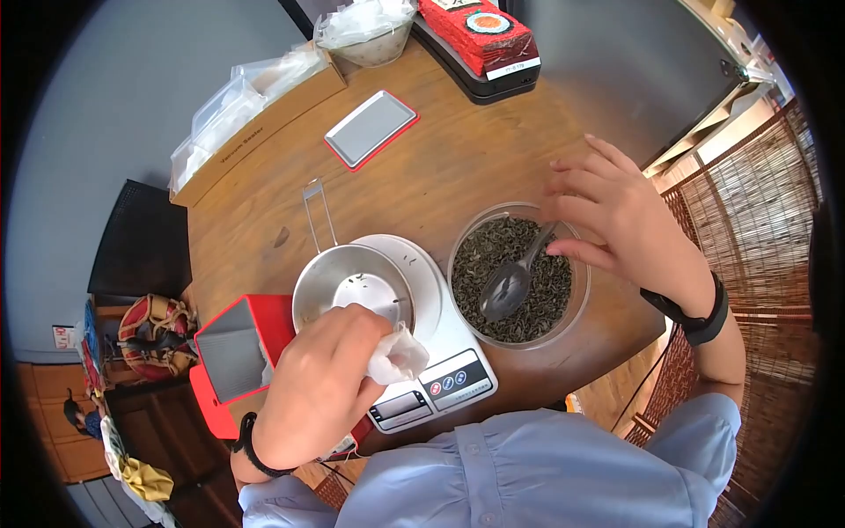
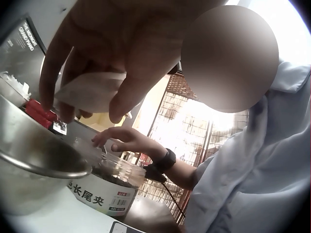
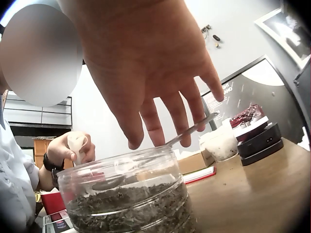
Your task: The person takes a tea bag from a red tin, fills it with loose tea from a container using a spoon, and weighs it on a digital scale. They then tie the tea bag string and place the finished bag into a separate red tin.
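My left hand [image 1: 321,374] pinches a small white translucent pouch [image 1: 402,354] beside the near rim of a steel pan [image 1: 310,286]. A few dark leaf bits lie in the pan, which sits on a white digital scale [image 1: 471,374]. To its right is a clear round jar [image 3: 121,167], partly filled with dark dried leaves [image 1: 480,251] that look like tea. A spoon [image 1: 506,292] rests in it, bowl on the leaves and handle leaning over the rim. My right hand [image 1: 620,207] hovers over the jar's right side, fingers spread and fingertips close to the spoon handle [image 3: 199,125].
Left of the pan stands an open red tin [image 1: 275,317]; a grey, red-edged lid [image 1: 370,130] lies farther back. Behind are a cardboard box [image 1: 255,136] of clear bags, a bowl [image 1: 374,48] of white pouches, and a red package [image 1: 480,35] on a black device [image 1: 502,86].
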Demonstrator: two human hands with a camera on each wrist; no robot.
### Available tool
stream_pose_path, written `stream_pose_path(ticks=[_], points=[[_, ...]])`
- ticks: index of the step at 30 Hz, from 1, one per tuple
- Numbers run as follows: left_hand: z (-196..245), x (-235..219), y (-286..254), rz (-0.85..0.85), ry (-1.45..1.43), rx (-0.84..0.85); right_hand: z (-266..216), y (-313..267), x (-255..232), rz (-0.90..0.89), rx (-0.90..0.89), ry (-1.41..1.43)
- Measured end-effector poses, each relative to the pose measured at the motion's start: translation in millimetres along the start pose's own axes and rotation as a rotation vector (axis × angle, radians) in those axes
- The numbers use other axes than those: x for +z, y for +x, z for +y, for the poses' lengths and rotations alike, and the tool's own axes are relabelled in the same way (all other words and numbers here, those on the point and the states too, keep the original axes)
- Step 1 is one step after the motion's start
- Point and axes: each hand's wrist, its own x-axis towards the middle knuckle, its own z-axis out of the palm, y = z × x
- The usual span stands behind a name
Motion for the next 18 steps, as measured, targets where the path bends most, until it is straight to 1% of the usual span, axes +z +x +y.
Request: stream_pose_path(ticks=[3,7,9,13,14,15,16,18], points=[[0,1,2,0.002,0.01,-0.012,1,-2,-4,-0.05,-0.016,0.027],[3,1,5,-0.005,0.038,-0.001,6,-2,-5,-0.054,-0.023,0.047],[3,1,5,-0.004,0.048,-0.002,9,-2,-8,-0.152,-0.034,0.113],[1,1,7,-0.023,0.116,-0.037,11,-2,-28,-0.153,-0.02,0.13],[0,2,9,-0.017,0.115,-0.038,10,0,-35,-0.116,-0.054,0.018],[-1,2,9,-0.026,0.106,-0.074,9,3,-38,-0.077,-0.088,-0.093],[-2,2,9,-0.03,0.1,-0.112,7,5,-36,-0.073,-0.099,-0.097],[-5,4,10,-0.024,0.108,-0.118,1,6,-24,-0.051,-0.11,0.003]])
